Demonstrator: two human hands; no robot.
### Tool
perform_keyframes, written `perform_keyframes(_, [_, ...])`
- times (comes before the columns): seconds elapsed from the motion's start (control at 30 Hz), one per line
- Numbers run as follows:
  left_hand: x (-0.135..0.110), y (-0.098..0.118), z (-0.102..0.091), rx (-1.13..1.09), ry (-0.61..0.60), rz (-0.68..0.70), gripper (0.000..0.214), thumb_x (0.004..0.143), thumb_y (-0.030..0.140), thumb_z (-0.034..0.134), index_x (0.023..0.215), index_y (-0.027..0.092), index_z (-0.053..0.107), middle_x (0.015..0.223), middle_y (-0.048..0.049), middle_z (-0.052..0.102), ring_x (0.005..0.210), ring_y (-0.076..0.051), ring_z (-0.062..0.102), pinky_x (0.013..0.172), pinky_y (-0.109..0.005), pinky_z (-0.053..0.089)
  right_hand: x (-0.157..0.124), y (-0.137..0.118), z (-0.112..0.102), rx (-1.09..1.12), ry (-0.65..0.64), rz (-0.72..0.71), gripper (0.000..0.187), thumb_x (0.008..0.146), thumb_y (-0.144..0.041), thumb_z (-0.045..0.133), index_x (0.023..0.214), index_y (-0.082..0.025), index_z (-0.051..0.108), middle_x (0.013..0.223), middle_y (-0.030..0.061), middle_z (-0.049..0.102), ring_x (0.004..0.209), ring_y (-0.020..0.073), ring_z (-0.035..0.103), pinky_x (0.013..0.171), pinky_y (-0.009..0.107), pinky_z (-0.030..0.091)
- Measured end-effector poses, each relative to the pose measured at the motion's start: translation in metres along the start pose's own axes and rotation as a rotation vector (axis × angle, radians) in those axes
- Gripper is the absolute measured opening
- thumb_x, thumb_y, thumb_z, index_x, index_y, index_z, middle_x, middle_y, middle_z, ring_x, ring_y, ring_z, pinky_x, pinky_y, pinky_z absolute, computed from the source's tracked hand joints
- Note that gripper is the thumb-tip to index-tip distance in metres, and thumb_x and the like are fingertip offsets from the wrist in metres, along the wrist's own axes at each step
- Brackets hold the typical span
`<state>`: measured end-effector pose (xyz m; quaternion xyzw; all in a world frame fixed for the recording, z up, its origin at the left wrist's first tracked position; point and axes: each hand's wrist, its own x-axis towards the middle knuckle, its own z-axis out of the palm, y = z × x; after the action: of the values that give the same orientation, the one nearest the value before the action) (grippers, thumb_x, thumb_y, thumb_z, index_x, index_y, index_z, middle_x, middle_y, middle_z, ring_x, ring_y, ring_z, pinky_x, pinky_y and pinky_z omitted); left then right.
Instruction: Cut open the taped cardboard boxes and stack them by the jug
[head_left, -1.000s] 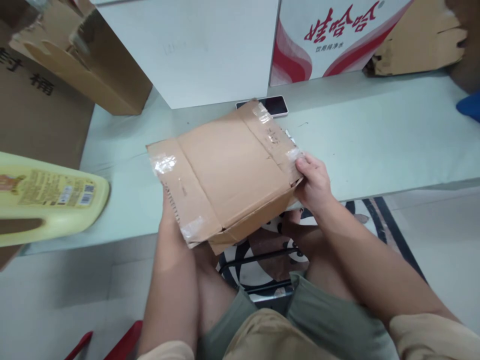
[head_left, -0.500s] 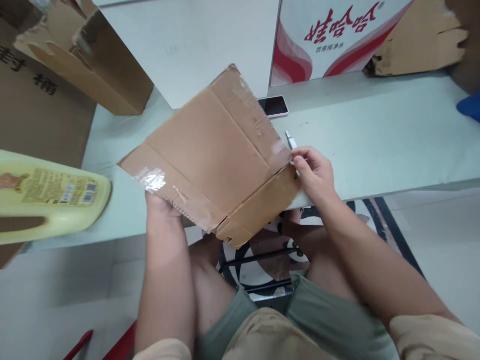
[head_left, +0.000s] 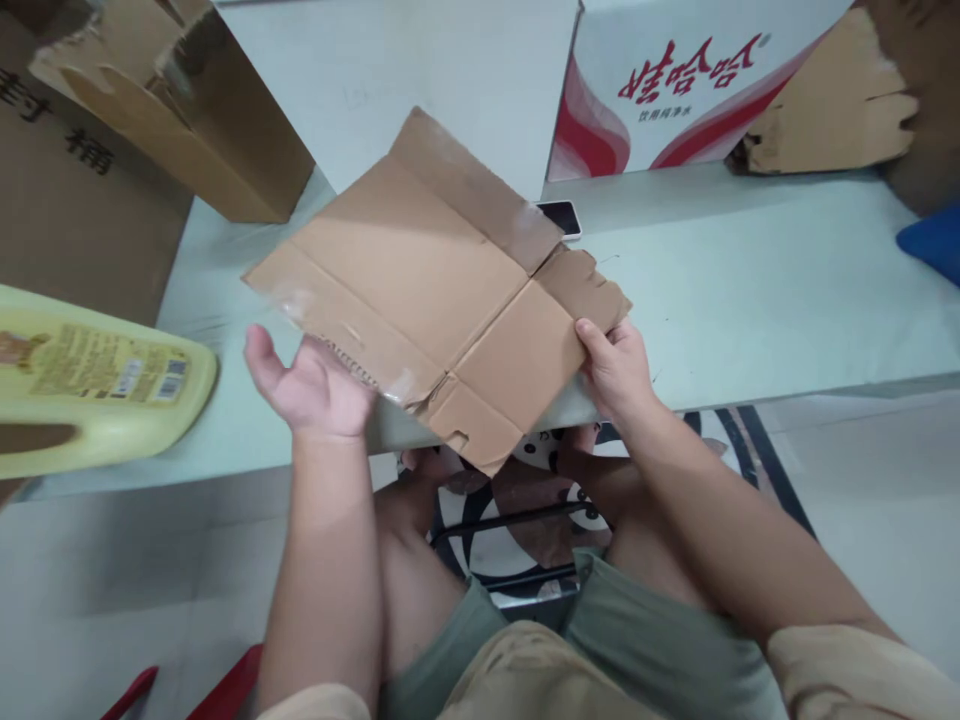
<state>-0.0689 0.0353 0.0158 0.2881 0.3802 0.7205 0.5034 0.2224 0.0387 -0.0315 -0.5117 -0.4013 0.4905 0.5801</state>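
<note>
A brown cardboard box (head_left: pixel 427 280), flattened with flaps spread and bits of clear tape on it, is held above the front edge of a pale green table (head_left: pixel 750 290). My right hand (head_left: pixel 615 365) pinches its right flap, thumb on top and fingers under. At the box's lower left my left hand (head_left: pixel 307 385) has its thumb spread wide and its palm against the edge; the fingers are hidden under the cardboard.
A yellow plastic jug (head_left: pixel 90 390) lies at the left. A phone (head_left: pixel 562 215) peeks out behind the box. A white and red printed carton (head_left: pixel 675 90), a white panel (head_left: pixel 420 70), torn cardboard (head_left: pixel 825 110) and brown boxes (head_left: pixel 187 130) line the back. A blue object (head_left: pixel 934 245) sits at far right.
The box has turned and opened out flat, its flaps spreading. My left hand has loosened at the lower left. My right hand moved from the taped corner to gripping the right flap.
</note>
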Motion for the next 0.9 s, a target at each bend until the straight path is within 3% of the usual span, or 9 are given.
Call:
perform_keyframes(0.13, [0.006,-0.005,-0.004,0.102,0.137,0.017,0.032,0.061,0.038,0.081,0.08,0.022,0.06,0.086,-0.006,0.075,0.127,-0.033,0.062,0.105,-0.048,0.054,-0.011,-0.006,0.004,0.014,-0.124,0.106,0.06,0.068,-0.077,0.076,0.085,-0.024,0.055,0.062,-0.0056,0.054,0.046,0.008,0.044,0.04,0.021,0.035])
perform_keyframes(0.27, [0.011,-0.008,-0.001,0.094,0.159,0.035,0.025,0.066,0.036,0.079,0.076,0.022,0.062,0.082,-0.0056,0.074,0.112,-0.028,0.068,0.106,-0.043,0.053,-0.027,-0.02,0.007,-0.003,-0.462,0.28,0.061,0.066,-0.077,0.079,0.069,-0.02,0.056,0.047,-0.0064,0.047,0.04,0.0073,0.042,0.038,0.021,0.032])
perform_keyframes(0.33, [0.011,-0.007,0.005,0.06,0.119,0.018,0.02,0.068,0.033,0.076,0.074,0.021,0.062,0.082,-0.007,0.074,0.109,-0.027,0.068,0.108,-0.041,0.051,-0.032,-0.028,0.007,-0.006,-0.472,0.31,0.06,0.067,-0.075,0.08,0.067,-0.019,0.057,0.045,-0.0059,0.048,0.038,0.0067,0.042,0.037,0.021,0.03])
perform_keyframes(0.43, [0.008,-0.004,0.016,-0.039,0.023,-0.068,0.022,0.073,0.042,0.068,0.08,0.021,0.064,0.093,-0.0083,0.076,0.117,-0.028,0.066,0.101,-0.04,0.055,-0.033,-0.041,0.004,0.063,-0.251,0.274,0.059,0.064,-0.072,0.084,0.072,-0.019,0.06,0.05,-0.005,0.054,0.036,0.0056,0.043,0.034,0.02,0.03])
perform_keyframes(0.53, [0.006,-0.002,0.025,-0.064,0.017,-0.217,0.033,0.075,0.047,0.064,0.097,0.024,0.068,0.117,-0.0074,0.075,0.121,-0.028,0.066,0.088,-0.04,0.061,-0.029,-0.057,-0.018,0.104,0.021,0.121,0.056,0.062,-0.066,0.088,0.078,-0.021,0.059,0.054,-0.0065,0.056,0.035,0.0051,0.043,0.031,0.02,0.033])
perform_keyframes(0.6, [0.004,-0.001,0.029,-0.058,0.052,-0.247,0.033,0.075,0.046,0.063,0.101,0.026,0.069,0.126,-0.0071,0.073,0.119,-0.027,0.068,0.084,-0.039,0.062,-0.027,-0.068,-0.047,0.108,0.222,-0.019,0.057,0.058,-0.059,0.093,0.078,-0.024,0.054,0.056,-0.0087,0.055,0.035,0.0052,0.044,0.031,0.019,0.036])
perform_keyframes(0.7, [0.003,0.0,0.034,-0.097,0.103,-0.279,0.029,0.075,0.043,0.06,0.095,0.025,0.07,0.115,-0.007,0.076,0.103,-0.024,0.073,0.077,-0.037,0.063,-0.028,-0.087,-0.105,0.085,0.585,-0.177,0.068,0.051,-0.048,0.098,0.069,-0.024,0.037,0.052,-0.0127,0.048,0.035,0.006,0.044,0.031,0.019,0.041])
perform_keyframes(0.8, [0.004,0.001,0.036,-0.16,0.123,-0.339,0.025,0.075,0.038,0.06,0.09,0.022,0.069,0.092,-0.0046,0.077,0.084,-0.021,0.074,0.073,-0.037,0.064,-0.025,-0.107,-0.161,-0.058,0.846,-0.238,0.047,0.073,-0.031,0.086,0.066,-0.023,0.04,0.051,-0.011,0.047,0.034,0.0057,0.042,0.03,0.018,0.041])
perform_keyframes(0.9, [0.006,0.0,0.039,-0.209,0.167,-0.355,0.023,0.073,0.035,0.059,0.087,0.018,0.066,0.075,-0.0023,0.073,0.068,-0.02,0.072,0.066,-0.038,0.063,0.005,-0.132,-0.194,-0.191,0.99,-0.241,0.03,0.093,-0.01,0.06,0.072,-0.025,0.044,0.057,-0.0097,0.049,0.034,0.0054,0.042,0.03,0.016,0.04])
